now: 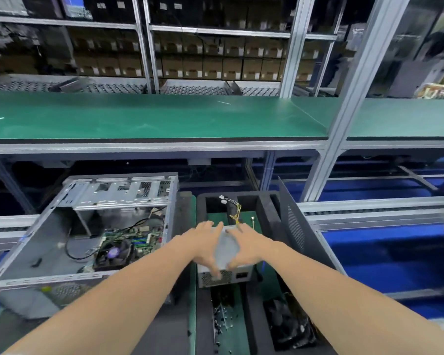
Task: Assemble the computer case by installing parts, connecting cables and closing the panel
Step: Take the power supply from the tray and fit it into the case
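- Nearest tray pockets: loose screws [223,321], and a dark part [287,324] too blurred to identify.
- Left hand [204,244] and right hand [249,249] lie side by side, spread on top of the power supply [226,249]. The fingers are fairly straight and the thumbs reach the near edge. Neither hand shows a closed grip.
- The power supply sits in the middle pocket of the foam tray [267,203], just right of the open computer case [49,239], not yet installed.
- Handling, judged: a rigid metal box, probably heavy, with smooth faces. Best taken by two opposite sides, not by the grille or the cable bundle [232,210]. Trailing wires could snag on the foam.
- Hidden: the hands cover most of the top, and its sides and underside are out of view. Motion blur softens the edges.
- Case interior: the motherboard [128,249] is fitted. Where the supply mounts cannot be made out.
- Side panel [296,226] leans at the tray's right.
- Far: green bench [164,116], then shelved cartons [190,62] with unreadable labels.
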Motion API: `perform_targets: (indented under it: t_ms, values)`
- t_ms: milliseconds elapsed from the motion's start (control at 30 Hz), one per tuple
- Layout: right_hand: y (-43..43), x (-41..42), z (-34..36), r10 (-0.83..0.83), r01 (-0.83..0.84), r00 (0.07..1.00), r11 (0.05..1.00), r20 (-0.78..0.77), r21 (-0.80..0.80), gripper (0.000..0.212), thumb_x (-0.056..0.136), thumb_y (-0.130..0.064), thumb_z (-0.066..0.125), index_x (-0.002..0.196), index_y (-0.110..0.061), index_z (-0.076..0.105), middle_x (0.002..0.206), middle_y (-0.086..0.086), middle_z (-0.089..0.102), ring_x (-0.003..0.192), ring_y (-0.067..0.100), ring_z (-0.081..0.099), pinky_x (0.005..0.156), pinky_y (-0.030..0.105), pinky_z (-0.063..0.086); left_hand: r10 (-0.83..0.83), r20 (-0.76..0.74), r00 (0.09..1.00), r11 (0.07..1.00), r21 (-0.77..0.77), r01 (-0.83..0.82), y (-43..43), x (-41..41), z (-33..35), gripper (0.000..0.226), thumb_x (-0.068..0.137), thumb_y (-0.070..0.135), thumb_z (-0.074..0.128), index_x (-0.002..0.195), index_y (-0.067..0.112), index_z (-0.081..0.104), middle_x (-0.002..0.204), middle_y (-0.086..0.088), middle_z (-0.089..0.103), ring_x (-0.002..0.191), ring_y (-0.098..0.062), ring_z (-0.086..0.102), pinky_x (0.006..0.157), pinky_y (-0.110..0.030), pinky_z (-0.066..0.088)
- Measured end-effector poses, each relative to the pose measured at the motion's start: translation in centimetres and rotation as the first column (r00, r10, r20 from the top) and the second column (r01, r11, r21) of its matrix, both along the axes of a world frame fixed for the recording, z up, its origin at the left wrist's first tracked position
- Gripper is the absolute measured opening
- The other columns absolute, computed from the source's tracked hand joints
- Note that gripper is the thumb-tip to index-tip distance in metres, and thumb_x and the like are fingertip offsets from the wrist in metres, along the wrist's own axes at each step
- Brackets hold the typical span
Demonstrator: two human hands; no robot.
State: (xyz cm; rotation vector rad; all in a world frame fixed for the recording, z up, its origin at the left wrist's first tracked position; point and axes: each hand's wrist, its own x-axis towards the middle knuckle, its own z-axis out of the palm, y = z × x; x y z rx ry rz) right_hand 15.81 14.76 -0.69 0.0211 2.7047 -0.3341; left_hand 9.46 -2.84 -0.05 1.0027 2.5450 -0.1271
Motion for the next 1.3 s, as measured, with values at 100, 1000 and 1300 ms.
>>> perform_targets:
  t_ms: [100, 1000, 1300]
  values:
    - [0.2, -0.2, -1.3, 0.113, -0.114, 0.993, 0.991, 0.021, 0.067, 0.135, 0.06, -0.064, 0.092, 0.163, -0.029, 0.012, 0.161, 0.007, 0.013, 0.15, 0.035, 0.022, 0.117, 0.05, 0.038, 0.158, 0.072, 0.985, 0.985, -0.077, -0.152, 0.8, 0.6, -1.7, 0.166, 0.046, 0.067, 0.091, 0.154, 0.027, -0.028, 0.165, -0.007, -0.011, 0.154, -0.032, -0.006, 0.117, -0.06, 0.027]
    - [1.8, -1.6, 2.1, 0.035, -0.031, 0.96, 0.999, -0.276, 0.019, 0.141, 0.047, -0.076, 0.075, 0.155, -0.055, -0.013, 0.147, 0.01, 0.031, 0.138, 0.036, 0.033, 0.091, 0.048, 0.046, 0.319, 0.909, 0.27, 0.197, 0.215, -0.957, -0.3, 0.4, 0.6, 0.074, 0.058, 0.067, 0.076, 0.118, 0.024, 0.065, 0.095, -0.002, 0.079, 0.089, -0.025, 0.075, 0.074, -0.036, 0.059]
    - [-1.1, -2.1, 9.0, -0.235, 0.063, 0.851, 0.934, -0.469, -0.352, 0.142, 0.049, -0.073, 0.084, 0.156, -0.059, -0.007, 0.142, -0.001, 0.028, 0.132, 0.025, 0.037, 0.098, 0.05, 0.051, 0.349, 0.781, 0.517, 0.134, 0.505, -0.853, -1.9, -2.0, 11.8, 0.08, 0.047, 0.056, 0.088, 0.109, 0.011, 0.067, 0.096, -0.007, 0.078, 0.086, -0.029, 0.076, 0.086, -0.048, 0.061]
